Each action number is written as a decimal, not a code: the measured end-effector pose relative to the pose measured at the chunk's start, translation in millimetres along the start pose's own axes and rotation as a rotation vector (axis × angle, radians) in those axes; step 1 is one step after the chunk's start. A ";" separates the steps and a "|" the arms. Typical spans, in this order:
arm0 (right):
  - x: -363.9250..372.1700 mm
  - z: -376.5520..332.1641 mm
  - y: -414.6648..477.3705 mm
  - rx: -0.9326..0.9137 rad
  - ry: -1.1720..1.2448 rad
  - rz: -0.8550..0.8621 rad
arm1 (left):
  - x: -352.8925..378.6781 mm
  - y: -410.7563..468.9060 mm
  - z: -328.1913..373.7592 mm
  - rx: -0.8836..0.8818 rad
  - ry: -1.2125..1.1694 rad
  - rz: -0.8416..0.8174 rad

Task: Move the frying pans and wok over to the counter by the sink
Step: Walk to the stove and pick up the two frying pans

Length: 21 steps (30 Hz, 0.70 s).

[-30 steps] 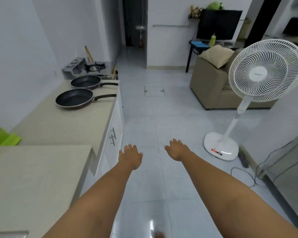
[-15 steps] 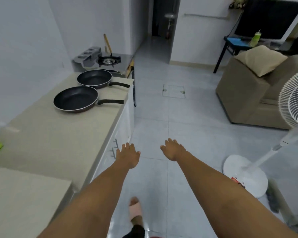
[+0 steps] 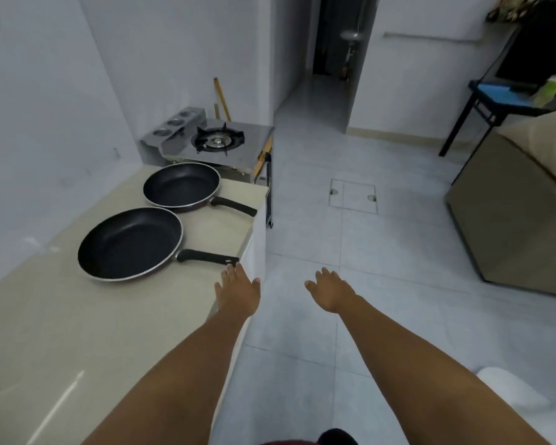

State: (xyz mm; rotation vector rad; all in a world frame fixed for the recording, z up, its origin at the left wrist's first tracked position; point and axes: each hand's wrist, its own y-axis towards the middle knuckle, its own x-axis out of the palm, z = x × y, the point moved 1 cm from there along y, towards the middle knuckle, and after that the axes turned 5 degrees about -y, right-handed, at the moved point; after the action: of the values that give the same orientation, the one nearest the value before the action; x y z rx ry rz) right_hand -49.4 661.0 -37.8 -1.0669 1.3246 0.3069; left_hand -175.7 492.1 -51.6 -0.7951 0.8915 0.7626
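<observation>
Head view. The left hand point(image 3: 238, 292) reaches with fingers spread and nothing in its grip, its fingertips just beside the handle end of the near frying pan point(image 3: 130, 243). The right hand point(image 3: 329, 292) hangs over the floor tiles point(image 3: 398, 284) at 3 o'clock from the left, likewise spread and empty.

Both pans rest on the beige table point(image 3: 61, 332): the near one at 10 o'clock from the left hand, the far frying pan point(image 3: 182, 185) at 12 o'clock from the near pan, close to the single-burner gas stove point(image 3: 219, 141). Both handles point toward 3 o'clock, to the table's edge. No wok and no sink appear in this view.

Step in hand, judged: taking the near pan by its handle. A good take probably closes round the handle's middle rather than its tip, so the broad pan body does not droop; lift level before turning away.

Materials: the pans are shallow, round, with dark speckled non-stick interiors, pale metal rims and straight black handles, seemingly plastic, though blur leaves that unsure. The table is smooth and matte; the stove is polished steel with a black pan support; the floor is glossy
</observation>
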 end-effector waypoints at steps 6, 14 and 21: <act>-58.6 -14.3 105.8 -0.120 0.016 -0.013 | -4.0 90.7 3.6 -0.157 -0.072 0.041; -122.3 -40.4 225.6 -0.338 0.139 -0.152 | -7.4 161.2 17.6 -0.541 -0.285 0.211; -149.3 -83.5 301.4 -0.510 0.026 -0.197 | -1.1 187.2 17.1 -0.850 -0.441 0.374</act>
State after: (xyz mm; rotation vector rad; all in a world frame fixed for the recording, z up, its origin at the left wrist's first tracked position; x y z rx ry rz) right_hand -362.2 809.9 -32.1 -1.6206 1.1788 0.4995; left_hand -325.4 597.6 -93.9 -1.1415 0.2839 1.6293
